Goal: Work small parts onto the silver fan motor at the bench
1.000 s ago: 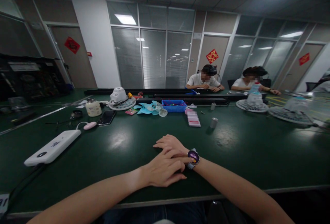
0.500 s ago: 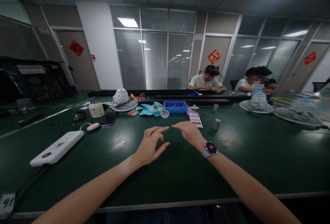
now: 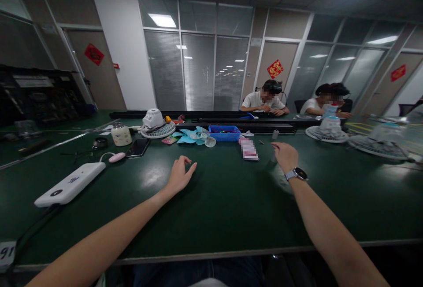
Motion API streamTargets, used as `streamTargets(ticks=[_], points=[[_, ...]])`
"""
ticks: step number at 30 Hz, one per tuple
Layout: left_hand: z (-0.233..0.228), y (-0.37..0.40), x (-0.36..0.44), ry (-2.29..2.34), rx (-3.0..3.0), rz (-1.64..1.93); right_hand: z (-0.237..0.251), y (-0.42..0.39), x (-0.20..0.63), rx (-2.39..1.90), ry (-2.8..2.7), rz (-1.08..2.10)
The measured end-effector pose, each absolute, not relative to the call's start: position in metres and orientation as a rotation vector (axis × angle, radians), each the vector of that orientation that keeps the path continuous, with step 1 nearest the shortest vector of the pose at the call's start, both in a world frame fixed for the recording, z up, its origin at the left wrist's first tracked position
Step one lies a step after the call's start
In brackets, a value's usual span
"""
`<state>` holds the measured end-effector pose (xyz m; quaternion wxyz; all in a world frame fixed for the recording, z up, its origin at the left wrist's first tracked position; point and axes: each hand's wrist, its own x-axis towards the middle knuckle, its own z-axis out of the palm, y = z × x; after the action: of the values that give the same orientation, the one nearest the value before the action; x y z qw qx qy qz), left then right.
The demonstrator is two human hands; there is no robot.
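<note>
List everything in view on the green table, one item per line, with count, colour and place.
table: one, dark green, fills the foreground
power bank: one, white, near left
bottle: one, cream, far left
phone: one, black, beside the bottle
fan blades: one set, light blue, centre back
tray: one, blue, centre back
booklet: one, pink and white, right of centre
fan grilles: several, white, far left and right
people: two, white shirts, seated opposite
left hand: empty, fingers curled above the table
right hand: wristwatch, next to the booklet
</note>
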<state>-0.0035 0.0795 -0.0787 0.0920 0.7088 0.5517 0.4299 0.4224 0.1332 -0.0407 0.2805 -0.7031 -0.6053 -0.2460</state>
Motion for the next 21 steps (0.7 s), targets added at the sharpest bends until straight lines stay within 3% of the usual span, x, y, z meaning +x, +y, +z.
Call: streamTargets(ticks=[21], points=[[-0.0816,0.0794,-0.0047,1.593,2.056,1.179,-0.0455,0.1378,0.4266,-1.94,-1.54,-0.575]])
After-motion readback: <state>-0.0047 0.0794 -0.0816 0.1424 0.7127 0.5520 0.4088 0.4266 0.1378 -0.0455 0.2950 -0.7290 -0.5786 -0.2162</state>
